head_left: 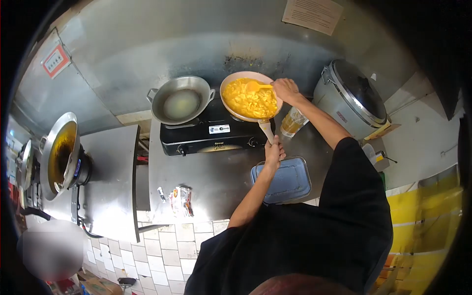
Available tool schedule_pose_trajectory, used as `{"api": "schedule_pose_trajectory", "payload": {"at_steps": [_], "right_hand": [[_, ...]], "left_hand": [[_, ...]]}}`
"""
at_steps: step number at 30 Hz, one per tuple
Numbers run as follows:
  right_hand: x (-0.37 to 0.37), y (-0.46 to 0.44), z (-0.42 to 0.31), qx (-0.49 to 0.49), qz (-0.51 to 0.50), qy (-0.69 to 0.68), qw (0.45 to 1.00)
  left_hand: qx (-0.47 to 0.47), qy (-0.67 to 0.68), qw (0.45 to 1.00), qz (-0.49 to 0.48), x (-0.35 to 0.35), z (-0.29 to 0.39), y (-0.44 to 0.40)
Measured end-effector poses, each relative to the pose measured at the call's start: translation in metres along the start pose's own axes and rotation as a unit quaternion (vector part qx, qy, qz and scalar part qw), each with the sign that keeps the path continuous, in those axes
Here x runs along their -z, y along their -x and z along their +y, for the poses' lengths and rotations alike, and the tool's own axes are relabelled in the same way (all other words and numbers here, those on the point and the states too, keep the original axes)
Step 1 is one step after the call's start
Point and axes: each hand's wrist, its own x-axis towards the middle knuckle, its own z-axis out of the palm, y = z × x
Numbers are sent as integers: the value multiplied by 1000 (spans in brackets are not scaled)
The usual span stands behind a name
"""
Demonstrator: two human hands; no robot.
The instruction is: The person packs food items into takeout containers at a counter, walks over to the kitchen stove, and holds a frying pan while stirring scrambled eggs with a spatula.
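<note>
My left hand is wrapped around the handle of a frying pan with a pale pink rim. The pan rests on the right burner of a black two-burner gas stove. In it lies soft yellow scrambled egg. Over the pan's right edge, my right hand grips a yellow-orange spatula, its head down in the egg. Close below that hand, a clear container with orange-yellow contents stands beside the stove. A blue plastic tray lies just below my left hand.
A metal wok with some liquid sits on the left burner. A large rice cooker stands at right. Small packets lie on the counter. Farther left are another wok of dark oil and a blurred person.
</note>
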Motion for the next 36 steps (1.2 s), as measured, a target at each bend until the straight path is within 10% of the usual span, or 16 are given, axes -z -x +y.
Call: {"api": "schedule_pose_trajectory", "payload": {"at_steps": [19,36], "right_hand": [[15,-47,40,-41,-231,-47,971],[16,-83,35,-18,-171,52,984]], "left_hand": [[10,6,1000,8,2,0,3],[23,10,1000,15,-4,11,10]]}}
